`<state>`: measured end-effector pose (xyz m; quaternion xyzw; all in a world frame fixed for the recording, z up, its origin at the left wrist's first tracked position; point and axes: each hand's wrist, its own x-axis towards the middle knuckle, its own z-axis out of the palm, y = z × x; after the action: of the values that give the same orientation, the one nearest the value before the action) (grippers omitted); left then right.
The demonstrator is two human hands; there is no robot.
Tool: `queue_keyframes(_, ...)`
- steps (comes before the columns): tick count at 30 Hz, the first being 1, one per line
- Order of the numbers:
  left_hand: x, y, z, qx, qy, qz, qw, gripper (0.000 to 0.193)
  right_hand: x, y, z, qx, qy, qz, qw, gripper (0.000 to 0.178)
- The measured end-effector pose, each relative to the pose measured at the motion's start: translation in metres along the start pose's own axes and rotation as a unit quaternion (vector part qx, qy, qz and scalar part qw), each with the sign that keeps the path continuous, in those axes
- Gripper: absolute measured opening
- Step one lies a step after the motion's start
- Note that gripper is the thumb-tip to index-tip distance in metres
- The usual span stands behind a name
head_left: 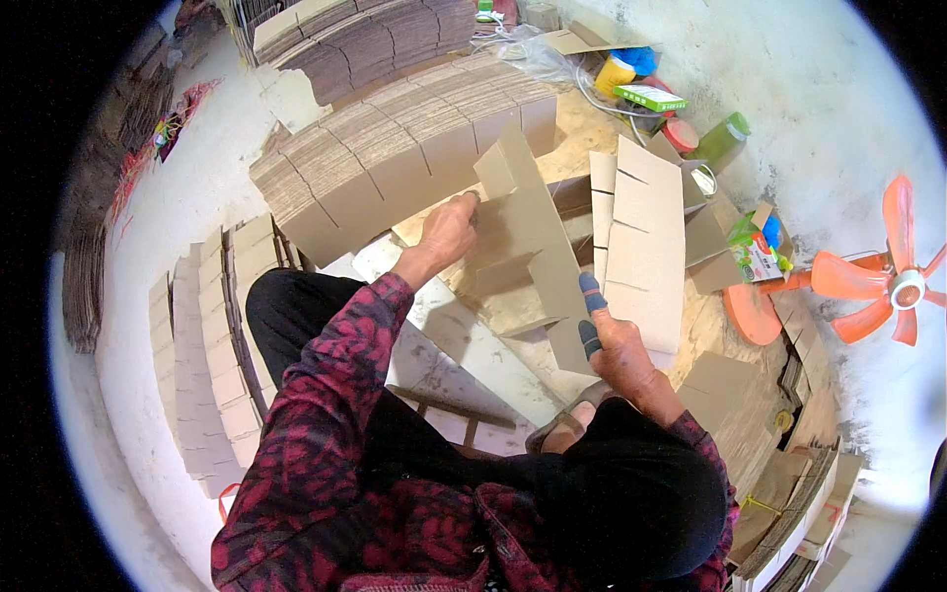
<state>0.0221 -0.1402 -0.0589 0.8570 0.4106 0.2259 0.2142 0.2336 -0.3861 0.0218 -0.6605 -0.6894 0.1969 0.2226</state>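
Between my hands is a partly joined cardboard divider [534,223], a long strip with shorter cross pieces standing out from its left side. My left hand [446,237] is closed at the edge of one cross piece; its fingertips are partly hidden. At the strip's near right edge, my right hand [623,353] is closed on the divider, with dark coverings on two of its fingers. Just right of the divider lie flat slotted cardboard strips [646,242]. Beyond my left hand stands a long row of slotted cardboard strips [395,148], packed on edge.
More slotted stacks stand at the far side [385,39] and left of my knee [222,345]. An orange fan [906,288] is at the right. A green-lidded jar [720,143] and a green box [651,97] sit by the wall. Cardboard bundles [789,503] lie lower right.
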Motion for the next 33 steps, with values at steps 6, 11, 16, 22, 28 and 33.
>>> queue_keyframes(6, -0.018, 0.006, 0.006, -0.002, -0.018, -0.005, 1.000, 0.020, 0.010, -0.003, -0.006, 0.010, -0.034, 0.007, 0.999, 0.047)
queue_keyframes(11, 0.000, -0.003, -0.001, -0.012, -0.003, -0.021, 1.000, 0.019, 0.011, -0.005, -0.002, -0.005, -0.050, -0.009, 0.999, 0.033)
queue_keyframes(16, 0.000, -0.001, -0.005, -0.042, -0.005, -0.009, 0.999, 0.019, 0.020, -0.008, 0.001, -0.017, -0.104, 0.039, 0.994, 0.042)
queue_keyframes(22, 0.009, 0.011, -0.018, -0.051, 0.011, -0.029, 0.998, 0.029, 0.040, -0.006, 0.003, -0.048, -0.112, -0.016, 0.992, 0.046)
queue_keyframes(28, -0.036, 0.075, -0.033, -0.122, 0.067, 0.195, 0.971, 0.037, 0.079, -0.001, -0.026, -0.104, -0.118, -0.044, 0.987, 0.033)
queue_keyframes(33, -0.106, 0.101, -0.008, -0.162, -0.228, -0.022, 0.960, 0.026, 0.058, -0.007, 0.005, -0.139, -0.153, 0.006, 0.978, 0.026)
